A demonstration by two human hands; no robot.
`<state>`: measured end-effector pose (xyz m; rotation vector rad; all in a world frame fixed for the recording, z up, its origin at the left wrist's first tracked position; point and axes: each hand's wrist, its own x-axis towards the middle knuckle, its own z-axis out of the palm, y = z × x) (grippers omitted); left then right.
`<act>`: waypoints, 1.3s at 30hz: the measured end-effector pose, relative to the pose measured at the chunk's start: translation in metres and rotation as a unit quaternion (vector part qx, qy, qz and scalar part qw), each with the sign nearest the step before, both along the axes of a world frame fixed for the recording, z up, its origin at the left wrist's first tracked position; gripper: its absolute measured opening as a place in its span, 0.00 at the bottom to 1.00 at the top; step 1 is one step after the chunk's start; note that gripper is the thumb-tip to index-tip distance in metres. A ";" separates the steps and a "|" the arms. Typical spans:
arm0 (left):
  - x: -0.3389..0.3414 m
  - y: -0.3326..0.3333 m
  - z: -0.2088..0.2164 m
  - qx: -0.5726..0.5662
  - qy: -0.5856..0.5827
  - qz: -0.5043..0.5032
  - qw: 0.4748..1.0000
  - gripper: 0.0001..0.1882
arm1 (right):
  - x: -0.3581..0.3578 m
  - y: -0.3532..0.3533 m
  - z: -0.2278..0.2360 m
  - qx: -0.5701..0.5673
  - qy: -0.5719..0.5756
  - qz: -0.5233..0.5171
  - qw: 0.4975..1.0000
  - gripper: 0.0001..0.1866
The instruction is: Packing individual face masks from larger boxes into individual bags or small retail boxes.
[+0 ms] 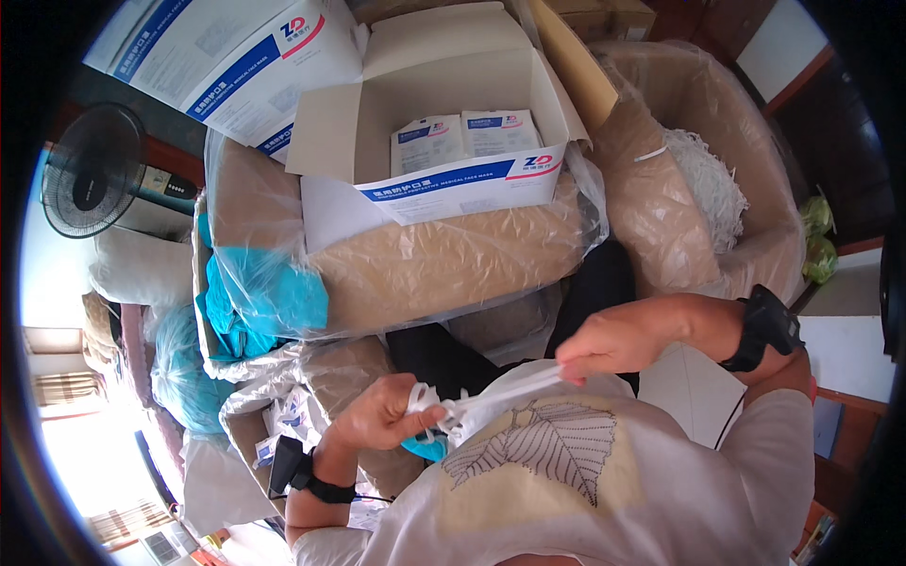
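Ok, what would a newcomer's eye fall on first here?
Probably the open white-and-blue cardboard box at top centre, with small white-and-blue packets inside. Next, the thin white cords stretched between the left hand and the right hand, low in the view. The round black fan also stands out at upper left.
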<state>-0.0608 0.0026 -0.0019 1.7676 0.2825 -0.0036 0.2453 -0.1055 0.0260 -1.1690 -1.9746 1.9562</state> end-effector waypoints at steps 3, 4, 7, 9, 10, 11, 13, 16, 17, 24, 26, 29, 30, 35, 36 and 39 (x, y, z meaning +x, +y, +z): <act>0.004 -0.004 0.007 0.041 -0.021 -0.025 0.999 0.12 | 0.017 -0.006 0.012 -0.043 -0.008 0.026 0.999 0.15; 0.004 -0.005 0.007 0.029 -0.026 -0.034 0.999 0.10 | 0.023 -0.010 0.014 -0.055 -0.012 0.027 0.998 0.16; 0.005 -0.004 0.014 0.052 -0.013 -0.015 0.998 0.08 | 0.044 -0.014 0.018 -0.086 -0.006 0.026 0.996 0.16; -0.026 0.003 -0.005 -0.097 0.033 0.216 0.971 0.09 | 0.085 -0.030 0.011 -0.122 -0.054 -0.083 0.988 0.14; -0.044 0.009 -0.016 -0.168 0.057 0.334 0.926 0.09 | 0.105 -0.035 0.012 -0.143 -0.126 -0.164 0.968 0.13; -0.057 0.021 -0.025 -0.190 0.006 0.386 0.903 0.12 | 0.112 -0.036 0.012 -0.161 -0.083 -0.233 0.956 0.12; -0.039 0.027 -0.022 -0.154 -0.050 0.483 0.860 0.12 | 0.116 -0.034 0.013 -0.193 0.004 -0.371 0.909 0.11; -0.004 0.025 -0.014 -0.173 -0.051 0.464 0.867 0.15 | 0.072 -0.023 0.001 -0.163 0.053 -0.363 0.916 0.11; 0.001 0.026 -0.015 -0.176 -0.055 0.430 0.884 0.16 | 0.058 -0.017 -0.010 -0.152 0.076 -0.349 0.922 0.12; 0.031 0.009 -0.008 -0.068 -0.071 0.292 0.951 0.18 | -0.040 0.029 -0.040 -0.094 0.237 -0.321 0.912 0.14; 0.034 0.006 -0.004 -0.051 -0.078 0.287 0.953 0.17 | -0.051 0.032 -0.038 -0.108 0.259 -0.314 0.907 0.15; 0.037 0.004 -0.002 -0.034 -0.071 0.282 0.956 0.15 | -0.060 0.032 -0.046 -0.151 0.309 -0.301 0.889 0.17; 0.039 0.004 -0.001 -0.001 -0.062 0.277 0.959 0.13 | -0.064 0.032 -0.048 -0.149 0.309 -0.292 0.893 0.18; 0.035 0.012 -0.014 0.305 -0.018 0.171 0.937 0.14 | -0.085 0.039 -0.039 0.028 0.211 -0.310 0.926 0.22; 0.036 0.009 -0.017 0.262 -0.007 0.192 0.946 0.12 | -0.089 0.040 -0.041 0.073 0.203 -0.319 0.923 0.21; 0.039 0.003 -0.015 0.031 0.007 0.273 0.961 0.11 | -0.092 0.043 -0.043 0.124 0.179 -0.309 0.926 0.18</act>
